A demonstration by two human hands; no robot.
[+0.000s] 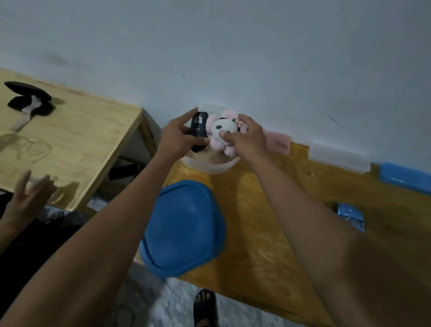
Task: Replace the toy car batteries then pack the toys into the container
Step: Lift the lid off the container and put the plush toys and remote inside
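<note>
A white round container [210, 164] stands at the far edge of the orange table [295, 222], close to the wall. My left hand [179, 136] grips a black toy car [198, 128] over the container's left side. My right hand [248, 137] holds a pink and white plush toy [222, 132] right beside the car, above the container. The two toys touch each other. A blue lid [185, 228] lies flat on the table nearer to me.
Pink [277, 141], clear [340, 157] and blue [413, 179] boxes line the wall. A blue packet [350, 217] lies at the right. Another person's hand [30, 194] reaches over a second wooden table [81, 138] holding glasses [32, 147] and a black case [30, 99].
</note>
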